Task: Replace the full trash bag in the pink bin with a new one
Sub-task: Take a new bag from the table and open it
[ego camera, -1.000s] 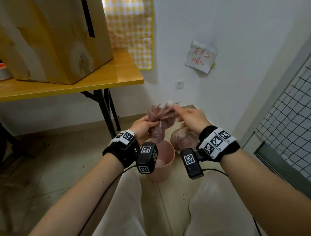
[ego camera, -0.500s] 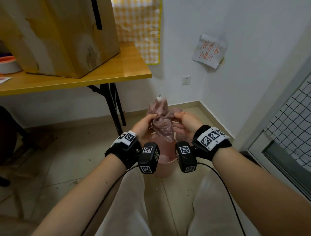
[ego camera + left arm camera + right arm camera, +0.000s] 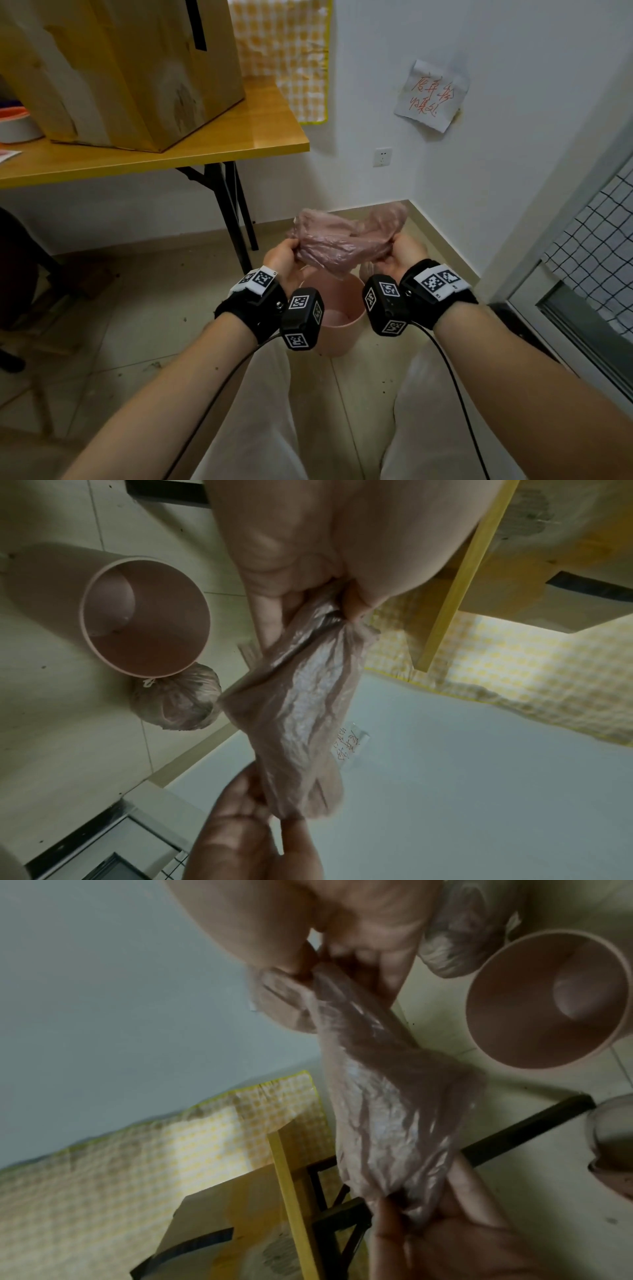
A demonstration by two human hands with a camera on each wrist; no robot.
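the full trash bag (image 3: 174,699) sits tied on the floor beside the empty pink bin (image 3: 337,317). our left hand (image 3: 282,255) and right hand (image 3: 399,251) pinch the new bag (image 3: 342,240) above it, still bunched; opening and lining remain.

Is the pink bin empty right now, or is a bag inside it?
Empty. The left wrist view looks straight into the pink bin and shows its bare bottom. Both hands hold the new bag above it, crumpled.
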